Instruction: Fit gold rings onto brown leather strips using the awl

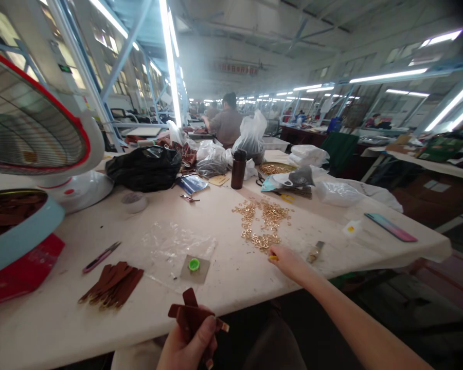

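Note:
My left hand (187, 344) grips a few brown leather straps (191, 311) near the table's front edge, low in the view. My right hand (287, 261) reaches out over the white table (235, 277) to the near edge of a scatter of small gold rings (262, 221). Its fingertips pinch something small and yellow, probably one ring. A pile of more brown straps (113, 284) lies to the left on the table. A clear plastic bag (177, 246) with a green cap (194, 264) on a grey card lies between the pile and the rings.
A white and red fan (42, 133) and a light blue tin (19, 231) stand at left. A purple cutter (100, 257), a black bag (146, 167), a dark bottle (238, 168), plastic bags and a phone (390, 226) lie about. A person sits beyond the table, back turned.

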`<state>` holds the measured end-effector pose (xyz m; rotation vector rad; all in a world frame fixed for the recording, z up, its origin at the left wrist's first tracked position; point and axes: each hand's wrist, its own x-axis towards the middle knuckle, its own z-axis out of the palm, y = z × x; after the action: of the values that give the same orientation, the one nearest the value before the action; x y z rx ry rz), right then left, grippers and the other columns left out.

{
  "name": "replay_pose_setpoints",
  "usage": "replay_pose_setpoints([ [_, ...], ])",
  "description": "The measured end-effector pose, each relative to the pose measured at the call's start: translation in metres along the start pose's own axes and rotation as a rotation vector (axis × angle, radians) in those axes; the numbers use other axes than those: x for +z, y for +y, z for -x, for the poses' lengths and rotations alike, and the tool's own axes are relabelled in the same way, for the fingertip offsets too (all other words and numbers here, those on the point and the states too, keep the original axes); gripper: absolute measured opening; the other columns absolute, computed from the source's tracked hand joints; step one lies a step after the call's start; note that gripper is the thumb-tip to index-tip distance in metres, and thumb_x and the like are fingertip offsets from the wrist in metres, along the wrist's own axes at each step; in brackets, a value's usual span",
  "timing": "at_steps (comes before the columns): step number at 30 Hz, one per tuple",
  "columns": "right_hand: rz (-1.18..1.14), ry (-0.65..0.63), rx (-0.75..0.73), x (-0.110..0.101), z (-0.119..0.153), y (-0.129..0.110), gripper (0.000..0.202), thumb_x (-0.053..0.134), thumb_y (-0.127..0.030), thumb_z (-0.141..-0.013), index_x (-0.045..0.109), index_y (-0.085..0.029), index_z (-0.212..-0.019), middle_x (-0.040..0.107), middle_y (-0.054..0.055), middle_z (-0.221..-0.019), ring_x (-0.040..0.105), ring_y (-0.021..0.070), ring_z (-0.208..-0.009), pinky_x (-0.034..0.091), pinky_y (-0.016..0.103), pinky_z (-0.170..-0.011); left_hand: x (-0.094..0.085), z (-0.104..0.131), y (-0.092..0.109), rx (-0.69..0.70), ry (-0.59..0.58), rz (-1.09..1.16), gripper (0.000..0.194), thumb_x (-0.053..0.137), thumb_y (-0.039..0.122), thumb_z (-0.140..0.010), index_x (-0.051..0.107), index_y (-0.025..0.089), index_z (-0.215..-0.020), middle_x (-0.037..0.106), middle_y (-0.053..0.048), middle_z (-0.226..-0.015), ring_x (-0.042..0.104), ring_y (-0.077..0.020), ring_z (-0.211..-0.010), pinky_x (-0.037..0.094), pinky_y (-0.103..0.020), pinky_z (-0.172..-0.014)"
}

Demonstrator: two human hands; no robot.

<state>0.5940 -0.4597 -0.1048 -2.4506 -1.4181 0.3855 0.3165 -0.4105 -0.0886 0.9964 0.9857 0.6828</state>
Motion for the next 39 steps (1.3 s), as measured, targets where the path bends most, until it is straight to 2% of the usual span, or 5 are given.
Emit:
replay_pose_setpoints([
  [4,-0.206,0.044,-0.156,-0.013,0.055,-0.047,0.007,0.049,-0.02,-0.083,0.05,-0.018,-0.077,0.051,-0.002,-0.068,0.05,0.014,-0.065,0.038,0.023,-0.059,0.004,0.017,0.012,0.063,0.002,0.056,0.037,0.074,0.047,-0.054,0.06,0.015,-0.064,0.053,0.003,-0.043,0.042,-0.0089,-0.04,0.033,-0.02,-0.038],
  [9,-0.898,-0.159,-0.289,-0.021,0.115,-0.105,0.023,0.055,-0.039,-0.079,0.047,-0.019,-0.073,0.039,-0.005,-0.06,0.035,0.0116,-0.054,0.028,0.022,-0.05,0.014,0.043,0.03,0.064,-0.031,0.192,0.029,0.071,0.039,-0.058,0.059,0.016,-0.071,0.054,0.004,-0.05,0.043,-0.0086,-0.045,0.032,-0.019,-0.041],
  [19,-1.543,-0.475,-0.221,0.002,0.15,-0.155,0.04,0.07,-0.046,-0.069,0.042,-0.018,-0.075,0.038,-0.008,-0.056,0.02,0.0067,-0.047,0.014,0.021,-0.045,-0.008,0.079,0.033,0.03,-0.22,0.326,0.029,0.071,0.037,-0.062,0.052,0.015,-0.064,0.048,0.005,-0.045,0.04,-0.0074,-0.045,0.028,-0.02,-0.044],
  [27,-0.971,-0.009,-0.344,0.003,0.157,-0.155,0.031,0.05,-0.046,-0.082,0.048,-0.017,-0.069,0.042,-0.003,-0.06,0.038,0.0125,-0.057,0.031,0.023,-0.053,-0.005,0.081,0.03,0.233,-0.044,0.152,0.02,0.066,0.033,-0.065,0.057,0.016,-0.068,0.05,0.005,-0.048,0.042,-0.0094,-0.047,0.033,-0.021,-0.048],
  [39,-0.787,0.078,-0.48,0.003,0.156,-0.142,0.027,0.042,-0.034,-0.089,0.053,-0.017,-0.07,0.049,-0.001,-0.064,0.044,0.0138,-0.06,0.034,0.022,-0.055,-0.001,0.067,0.02,0.414,-0.063,-0.313,0.016,0.053,0.031,-0.075,0.058,0.018,-0.068,0.052,0.003,-0.053,0.047,-0.0125,-0.048,0.036,-0.022,-0.046],
])
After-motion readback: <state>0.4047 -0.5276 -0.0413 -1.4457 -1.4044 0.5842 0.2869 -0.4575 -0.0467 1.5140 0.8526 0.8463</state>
